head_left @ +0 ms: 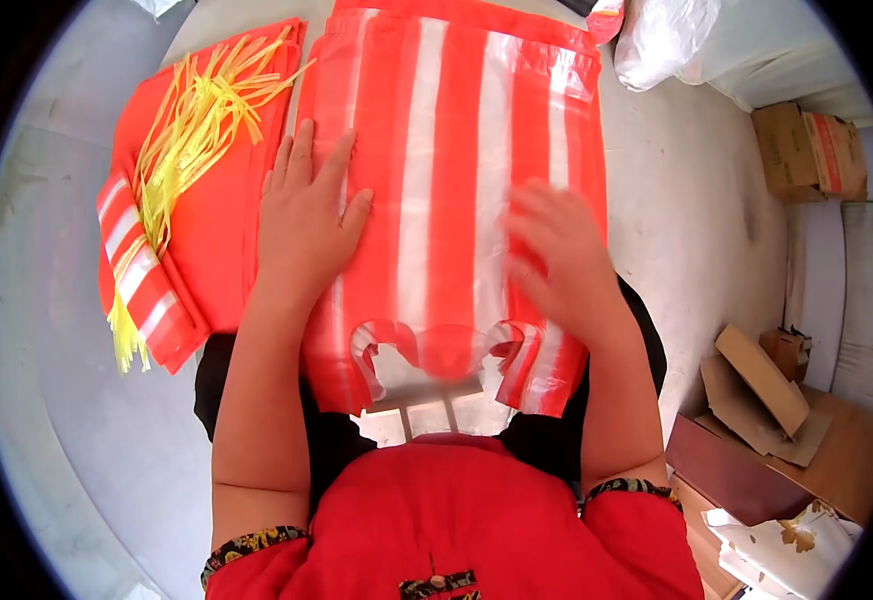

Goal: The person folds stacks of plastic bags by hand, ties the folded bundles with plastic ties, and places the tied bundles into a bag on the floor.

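The striped bags (454,180) lie flat at centre, cut-out end toward the person. The left hand (306,225) rests palm down across their left edge, fingers spread, grasping nothing. The right hand (561,255) is blurred over their right side; its grip cannot be determined. The red pile (214,245) borders the left side, bearing yellow strips (196,120) and a striped roll (141,265). Far right corner: plastic bag (661,40) adjacent. Farther right: carton (788,155).

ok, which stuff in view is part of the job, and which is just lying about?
Job:
striped bags, left hand on them, right hand over them
likely: yellow strips, red stack, rolled striped bundle

Lying about, apparently:
cardboard box, upper right
opened carton, right
flower-printed white material, lower right
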The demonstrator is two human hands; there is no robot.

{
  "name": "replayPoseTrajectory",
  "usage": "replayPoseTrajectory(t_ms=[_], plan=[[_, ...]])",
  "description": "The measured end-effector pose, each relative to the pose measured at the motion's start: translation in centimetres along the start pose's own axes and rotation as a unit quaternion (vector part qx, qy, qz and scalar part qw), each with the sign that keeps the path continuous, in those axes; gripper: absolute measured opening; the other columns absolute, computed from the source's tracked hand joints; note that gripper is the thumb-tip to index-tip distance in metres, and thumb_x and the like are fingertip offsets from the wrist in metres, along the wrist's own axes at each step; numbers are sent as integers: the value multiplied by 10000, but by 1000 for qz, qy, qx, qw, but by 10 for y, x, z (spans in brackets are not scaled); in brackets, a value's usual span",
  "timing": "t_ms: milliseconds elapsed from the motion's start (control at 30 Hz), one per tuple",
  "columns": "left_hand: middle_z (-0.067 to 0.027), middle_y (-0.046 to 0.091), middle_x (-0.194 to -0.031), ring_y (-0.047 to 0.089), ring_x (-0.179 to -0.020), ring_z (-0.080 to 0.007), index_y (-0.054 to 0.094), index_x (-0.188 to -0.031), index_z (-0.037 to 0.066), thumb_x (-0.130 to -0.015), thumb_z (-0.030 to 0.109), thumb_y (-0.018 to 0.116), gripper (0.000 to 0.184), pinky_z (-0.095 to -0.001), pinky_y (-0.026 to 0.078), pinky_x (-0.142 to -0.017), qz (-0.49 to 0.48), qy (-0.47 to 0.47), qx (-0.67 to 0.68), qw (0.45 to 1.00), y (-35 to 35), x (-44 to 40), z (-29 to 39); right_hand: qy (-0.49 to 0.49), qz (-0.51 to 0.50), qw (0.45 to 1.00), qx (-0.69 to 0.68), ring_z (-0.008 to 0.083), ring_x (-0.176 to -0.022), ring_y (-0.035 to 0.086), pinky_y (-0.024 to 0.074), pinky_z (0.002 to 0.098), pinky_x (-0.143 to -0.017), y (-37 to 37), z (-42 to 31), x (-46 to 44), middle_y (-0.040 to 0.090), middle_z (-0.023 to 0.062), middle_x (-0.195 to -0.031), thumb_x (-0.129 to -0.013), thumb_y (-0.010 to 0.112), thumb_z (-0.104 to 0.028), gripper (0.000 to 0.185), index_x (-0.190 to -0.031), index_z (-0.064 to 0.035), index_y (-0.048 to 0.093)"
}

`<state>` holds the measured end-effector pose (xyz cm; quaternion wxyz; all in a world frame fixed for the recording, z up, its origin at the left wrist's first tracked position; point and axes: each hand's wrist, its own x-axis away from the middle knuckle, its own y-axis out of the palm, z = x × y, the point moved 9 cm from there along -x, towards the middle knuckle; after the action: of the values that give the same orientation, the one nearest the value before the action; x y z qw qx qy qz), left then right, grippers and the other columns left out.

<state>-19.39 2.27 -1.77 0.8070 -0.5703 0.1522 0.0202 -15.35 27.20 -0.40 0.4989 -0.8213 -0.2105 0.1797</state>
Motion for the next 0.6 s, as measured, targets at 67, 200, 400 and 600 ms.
replayPoseTrajectory(t_ms=[67,200,400,600], plan=[[-240,416,-1634,370,-1522,-444,584,-1492,120,-957,269,708,568,-522,365,-1207,17,-3,-5,1000,-6,1,1,-114,-84,984,-112,391,-1529,370,305,582,-1238,9,-39,9,470,142,-1615,-817,799,-83,410,-1211,-112,693],[-193,600,-1456,551,-1371,-393,679,-1344,95,-911,138,741,440,-477,477,-1101,26,57,80,995,-20,3,20,-150,-172,960,-164,415,-1533,352,348,565,-1217,26,-74,23,412,175,-1641,-735,784,33,472,-1170,-112,672],[-153,724,-1221,709,-1147,-320,724,-1169,21,-812,-89,719,373,-381,592,-906,-191,82,325,923,-10,37,57,-127,-138,973,-132,414,-1528,361,396,501,-1200,34,-67,23,438,168,-1626,-734,732,89,462,-1154,-92,663],[-140,714,-1265,666,-1239,-337,728,-1134,25,-771,-32,798,374,-411,566,-990,-254,132,381,879,-22,50,77,-89,-88,959,-255,387,-1459,476,470,465,-1136,28,-48,24,611,157,-1469,-735,664,124,424,-1113,-61,713]])
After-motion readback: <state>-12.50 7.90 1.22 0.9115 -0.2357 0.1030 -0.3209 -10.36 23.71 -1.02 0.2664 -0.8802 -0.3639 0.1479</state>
